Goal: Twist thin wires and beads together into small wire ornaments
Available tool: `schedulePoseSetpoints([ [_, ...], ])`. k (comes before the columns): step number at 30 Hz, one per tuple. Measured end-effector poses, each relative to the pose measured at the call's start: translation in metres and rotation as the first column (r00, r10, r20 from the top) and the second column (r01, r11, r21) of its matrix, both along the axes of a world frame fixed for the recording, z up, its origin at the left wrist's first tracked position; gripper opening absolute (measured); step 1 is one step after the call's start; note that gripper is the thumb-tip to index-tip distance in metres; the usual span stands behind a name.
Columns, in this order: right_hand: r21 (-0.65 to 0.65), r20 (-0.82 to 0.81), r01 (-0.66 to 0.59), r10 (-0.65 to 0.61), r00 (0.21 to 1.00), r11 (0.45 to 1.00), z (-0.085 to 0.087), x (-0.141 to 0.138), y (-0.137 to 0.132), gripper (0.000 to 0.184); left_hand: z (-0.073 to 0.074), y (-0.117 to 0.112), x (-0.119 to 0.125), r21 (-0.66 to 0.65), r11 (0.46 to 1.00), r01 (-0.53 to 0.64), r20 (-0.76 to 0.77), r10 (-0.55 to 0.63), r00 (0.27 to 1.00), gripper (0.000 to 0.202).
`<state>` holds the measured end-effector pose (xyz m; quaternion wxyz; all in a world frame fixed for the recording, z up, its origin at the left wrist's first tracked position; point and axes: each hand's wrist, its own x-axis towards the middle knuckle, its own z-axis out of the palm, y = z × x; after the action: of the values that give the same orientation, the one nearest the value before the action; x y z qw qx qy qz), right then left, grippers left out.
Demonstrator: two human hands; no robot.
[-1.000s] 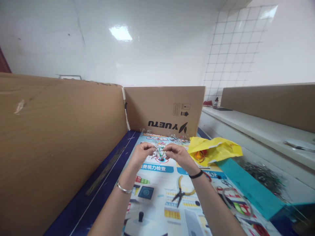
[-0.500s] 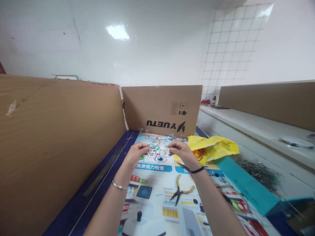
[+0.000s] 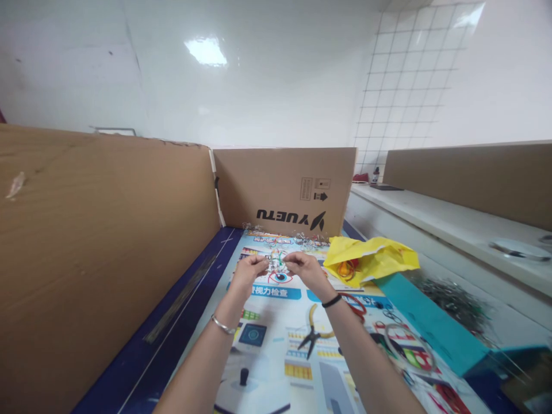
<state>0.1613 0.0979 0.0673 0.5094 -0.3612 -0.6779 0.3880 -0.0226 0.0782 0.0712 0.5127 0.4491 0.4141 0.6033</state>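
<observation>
1. Thin green-and-silvery wire piece (image 3: pixel 279 260), held up in the gap between both sets of fingertips, over the colourful printed table sheet (image 3: pixel 267 313). Super small in this view, so its exact shape is anyone's guess.
2. Grip-wise, left hand (image 3: pixel 248 273) has thumb and fingertips pressed together, seemingly pinching one side of it. Right hand (image 3: pixel 307 271) looks like it's pinching the opposite side. Can't make out the exact contact spots.
3. Handling, imo: next to no weight, springy, bends easily and holds a kink. Cut ends could be pokey, and bare metal might roll between fingertips.
4. I'd take hold near the two ends with a light pinch; squeezing the middle could mash it.
5. Closer in sit black-jawed pliers with yellow handles (image 3: pixel 313 333), lying open. Off right: a crumpled yellow plastic bag (image 3: pixel 375 259) and a teal box (image 3: pixel 435 328) beside a dark wiry heap (image 3: pixel 457 305).
</observation>
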Motion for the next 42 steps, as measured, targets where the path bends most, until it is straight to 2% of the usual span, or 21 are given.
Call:
schedulePoseSetpoints([
  [4,-0.023,-0.016,-0.04,0.04,0.999,0.999,-0.005,-0.004,0.001,0.013,-0.006,0.002,0.004,-0.018,1.0,0.024,0.011,-0.024,1.0,0.03],
  [8,-0.061,-0.064,-0.066,0.062,0.996,0.996,-0.002,-0.001,0.001,0.013,-0.007,0.002,0.001,-0.031,0.998,0.055,0.031,-0.054,0.998,0.029],
  [15,-0.194,-0.259,-0.099,0.046,0.965,0.976,0.003,0.016,0.001,0.022,-0.014,0.01,-0.016,-0.071,0.99,0.122,0.135,-0.112,0.985,0.027],
  [20,-0.266,-0.331,-0.167,0.073,0.941,0.949,0.004,0.018,-0.001,0.028,-0.02,0.014,-0.02,-0.105,0.981,0.162,0.192,-0.14,0.971,0.024],
  [25,-0.299,-0.389,-0.237,0.109,0.915,0.925,0.005,0.015,-0.005,0.029,-0.029,0.013,-0.01,-0.115,0.972,0.204,0.245,-0.172,0.954,0.018],
  [30,-0.315,-0.423,-0.292,0.142,0.895,0.903,-0.002,0.008,-0.007,0.03,-0.041,0.01,0.005,-0.123,0.954,0.274,0.288,-0.23,0.93,0.016],
  [37,-0.34,-0.396,-0.27,0.123,0.91,0.901,-0.007,0.009,-0.004,0.033,-0.047,0.011,0.005,-0.133,0.951,0.281,0.268,-0.238,0.933,0.018],
  [42,-0.359,-0.326,-0.157,0.035,0.945,0.92,-0.011,0.013,0.001,0.031,-0.041,0.015,-0.009,-0.146,0.968,0.203,0.184,-0.175,0.967,0.023],
])
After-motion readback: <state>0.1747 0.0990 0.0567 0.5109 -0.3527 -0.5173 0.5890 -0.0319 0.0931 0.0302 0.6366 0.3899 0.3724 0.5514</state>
